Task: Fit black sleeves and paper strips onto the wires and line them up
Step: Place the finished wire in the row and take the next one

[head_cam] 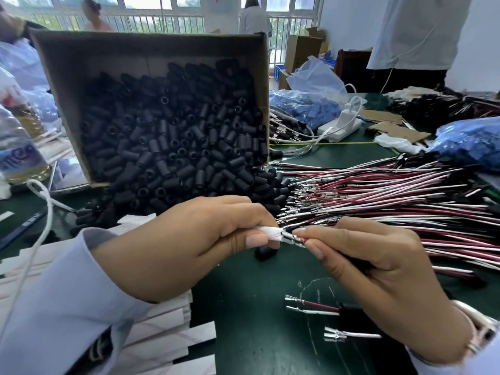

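My left hand [189,239] pinches a white paper strip [266,233] marked with a thin red line. My right hand [373,272] grips a wire pair by its metal terminals [293,238], whose tips touch the strip's end. One loose black sleeve [264,252] lies on the green table just below the strip. A tilted cardboard box [65,85] spills black sleeves [176,147] toward my hands. Red and white wires [392,196] lie fanned out at right. Paper strips [167,334] are stacked under my left forearm. Two wire pairs [313,307] lie near my right wrist.
A plastic bottle [19,155] stands at far left. A white charger and cable [341,123] lie behind the wires, with blue bags of parts [305,104] and cardboard scraps [400,131] beyond. People stand at the back near the windows.
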`<state>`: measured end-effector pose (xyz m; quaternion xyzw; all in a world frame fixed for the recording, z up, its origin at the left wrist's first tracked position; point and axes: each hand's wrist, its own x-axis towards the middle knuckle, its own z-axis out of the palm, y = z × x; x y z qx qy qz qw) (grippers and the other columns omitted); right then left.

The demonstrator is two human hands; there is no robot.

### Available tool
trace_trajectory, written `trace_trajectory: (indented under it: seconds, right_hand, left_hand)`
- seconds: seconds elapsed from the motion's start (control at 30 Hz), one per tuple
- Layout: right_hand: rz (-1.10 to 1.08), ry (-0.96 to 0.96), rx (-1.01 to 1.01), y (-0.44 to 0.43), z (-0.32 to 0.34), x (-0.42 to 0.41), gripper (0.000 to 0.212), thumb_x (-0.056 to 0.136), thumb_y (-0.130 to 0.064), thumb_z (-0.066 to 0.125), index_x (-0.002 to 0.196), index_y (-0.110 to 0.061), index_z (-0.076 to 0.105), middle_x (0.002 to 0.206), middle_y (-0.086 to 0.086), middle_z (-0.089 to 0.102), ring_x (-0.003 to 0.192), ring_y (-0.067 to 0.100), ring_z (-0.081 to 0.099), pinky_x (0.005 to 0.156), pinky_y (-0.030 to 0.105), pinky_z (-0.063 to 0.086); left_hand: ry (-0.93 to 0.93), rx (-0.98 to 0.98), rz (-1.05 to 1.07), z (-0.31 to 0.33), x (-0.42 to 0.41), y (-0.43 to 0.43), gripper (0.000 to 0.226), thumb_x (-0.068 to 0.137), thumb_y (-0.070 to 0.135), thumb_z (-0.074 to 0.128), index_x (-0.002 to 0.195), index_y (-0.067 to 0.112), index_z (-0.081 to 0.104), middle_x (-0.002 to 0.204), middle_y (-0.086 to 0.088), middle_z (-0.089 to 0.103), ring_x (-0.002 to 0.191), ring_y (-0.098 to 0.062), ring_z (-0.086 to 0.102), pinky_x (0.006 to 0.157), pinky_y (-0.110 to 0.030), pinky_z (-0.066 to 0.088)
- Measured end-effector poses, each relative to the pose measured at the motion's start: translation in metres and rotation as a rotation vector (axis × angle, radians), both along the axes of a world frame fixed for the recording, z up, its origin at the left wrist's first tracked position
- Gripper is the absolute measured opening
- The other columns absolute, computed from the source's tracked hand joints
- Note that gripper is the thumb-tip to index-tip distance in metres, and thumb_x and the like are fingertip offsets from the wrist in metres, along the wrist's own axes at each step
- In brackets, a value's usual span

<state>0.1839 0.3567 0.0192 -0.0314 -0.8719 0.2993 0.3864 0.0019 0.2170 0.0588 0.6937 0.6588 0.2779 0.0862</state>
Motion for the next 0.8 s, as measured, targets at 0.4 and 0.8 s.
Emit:
trace_trajectory:
  seconds: [0.4,0.8]
  right_hand:
    - [0.075,-0.246,0.009,-0.016,-0.016,-0.008,0.061,0.084,-0.024,0.054,0.142,-0.037,0.040,0.087,-0.022,0.055,0.062,0.004,0.054,0.057,0.020,0.046]
    - [0.049,-0.681,0.277,0.011,0.002,0.004,0.038,0.089,-0.063,0.034,0.116,-0.044,0.053,0.091,-0.014,0.068,0.081,0.005,0.060,0.071,0.026,0.047]
  left_hand:
    - [0.496,-0.205,0.064,-0.015,0.033,0.002,0.049,0.088,0.061,0.001,0.107,0.034,0.037,0.101,0.013,0.044,0.097,-0.005,0.046,0.072,-0.026,0.032]
    - [0.559,-0.299,0.109,-0.027,0.043,0.009,0.039,0.097,0.055,0.008,0.086,0.024,0.030,0.091,0.000,0.054,0.087,-0.022,0.053,0.065,-0.035,0.036]
